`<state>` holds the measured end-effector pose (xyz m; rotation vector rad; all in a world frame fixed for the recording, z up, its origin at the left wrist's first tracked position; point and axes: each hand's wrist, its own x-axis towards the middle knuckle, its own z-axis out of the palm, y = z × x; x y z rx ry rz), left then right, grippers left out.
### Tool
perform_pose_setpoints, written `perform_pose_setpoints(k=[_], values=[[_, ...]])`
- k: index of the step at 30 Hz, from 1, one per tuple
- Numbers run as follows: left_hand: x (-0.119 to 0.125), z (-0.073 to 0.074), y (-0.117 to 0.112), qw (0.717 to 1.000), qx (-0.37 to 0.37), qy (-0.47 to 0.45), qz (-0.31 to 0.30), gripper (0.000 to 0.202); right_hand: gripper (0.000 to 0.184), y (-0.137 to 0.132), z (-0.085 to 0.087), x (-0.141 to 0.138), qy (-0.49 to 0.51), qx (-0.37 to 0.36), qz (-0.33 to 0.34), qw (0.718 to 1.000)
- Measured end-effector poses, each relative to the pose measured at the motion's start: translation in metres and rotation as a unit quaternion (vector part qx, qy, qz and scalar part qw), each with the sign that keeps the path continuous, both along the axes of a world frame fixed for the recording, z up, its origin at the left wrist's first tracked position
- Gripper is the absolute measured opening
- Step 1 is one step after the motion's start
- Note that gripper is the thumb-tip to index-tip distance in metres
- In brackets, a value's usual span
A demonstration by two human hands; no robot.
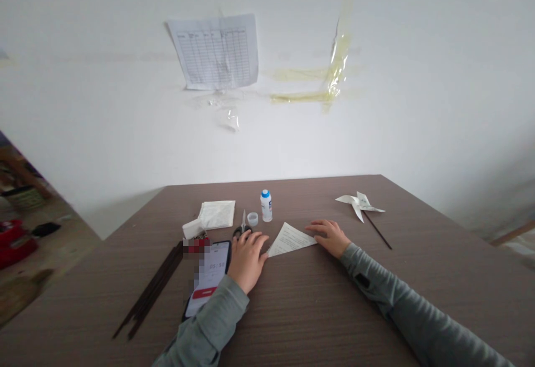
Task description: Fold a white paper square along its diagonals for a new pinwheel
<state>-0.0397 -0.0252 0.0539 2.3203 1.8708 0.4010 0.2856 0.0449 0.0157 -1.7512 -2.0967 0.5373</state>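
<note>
A folded triangle of printed white paper lies on the brown table between my hands. My left hand rests flat at the paper's left corner, fingers stretched out, just in front of black-handled scissors. My right hand lies flat on the paper's right corner, fingers extended leftward. Neither hand grips anything.
A small white glue bottle with its loose cap, folded white paper, a phone with a lit screen, several dark sticks and a finished paper pinwheel on a stick lie around. A printed sheet hangs on the wall.
</note>
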Motion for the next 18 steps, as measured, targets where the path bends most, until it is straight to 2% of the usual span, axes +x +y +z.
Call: perform_pose_setpoints(k=[4, 8, 18], values=[[0.002, -0.008, 0.002, 0.999, 0.035, -0.014, -0.01, 0.045, 0.05, 0.001, -0.005, -0.003, 0.011, 0.02, 0.018, 1.0], [0.003, -0.013, 0.004, 0.999, 0.027, -0.018, -0.017, 0.041, 0.05, -0.004, -0.007, -0.008, -0.012, 0.016, 0.025, 0.999], [0.008, -0.005, 0.002, 1.0, -0.004, -0.014, -0.019, 0.044, 0.047, -0.005, -0.005, -0.007, 0.005, 0.029, 0.039, 0.999]])
